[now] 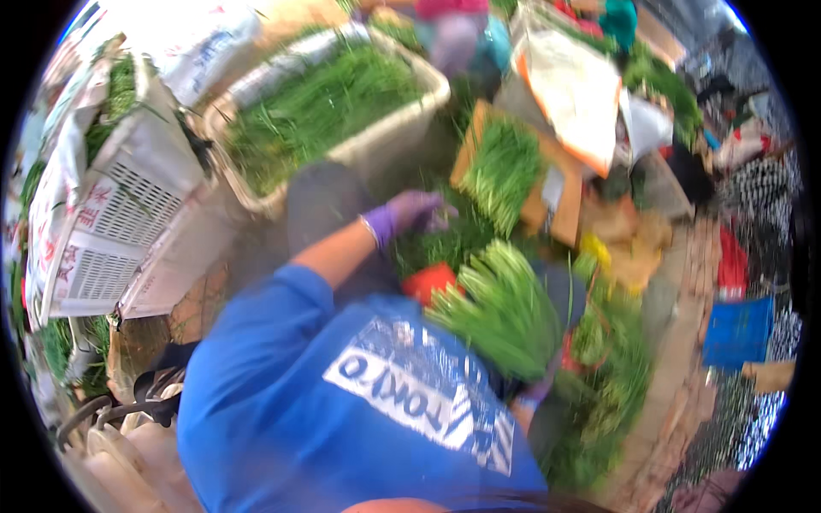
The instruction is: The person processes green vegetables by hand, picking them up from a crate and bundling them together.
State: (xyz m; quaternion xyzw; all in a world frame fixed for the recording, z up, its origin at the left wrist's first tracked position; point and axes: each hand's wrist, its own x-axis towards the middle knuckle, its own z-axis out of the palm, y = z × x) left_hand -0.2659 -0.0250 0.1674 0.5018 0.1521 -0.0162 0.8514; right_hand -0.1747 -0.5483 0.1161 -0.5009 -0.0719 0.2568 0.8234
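Note:
My left hand (416,212), in a purple glove, hangs over loose dark-green stalks (445,244) between my knees. Its blurred fingers look apart, and nothing shows in them. A thick bunch of green chives (505,312) lies tilted across my right side, its pale cut ends up and its leaves spreading toward my shirt. My right hand (540,389), also purple-gloved, is at the bunch's lower right edge and grips it; most of its fingers are hidden behind the stalks. Under the bunch's left side a red thing (430,282) peeks out, its kind unclear.
A pale tub (432,94) of loose chives stands ahead on the left. Trimmed chives (505,171) lie on a cardboard sheet (564,214) ahead. Scattered greens (616,376) cover the ground at my right. White perforated crates (128,214) stand left; a blue crate (737,333) sits far right.

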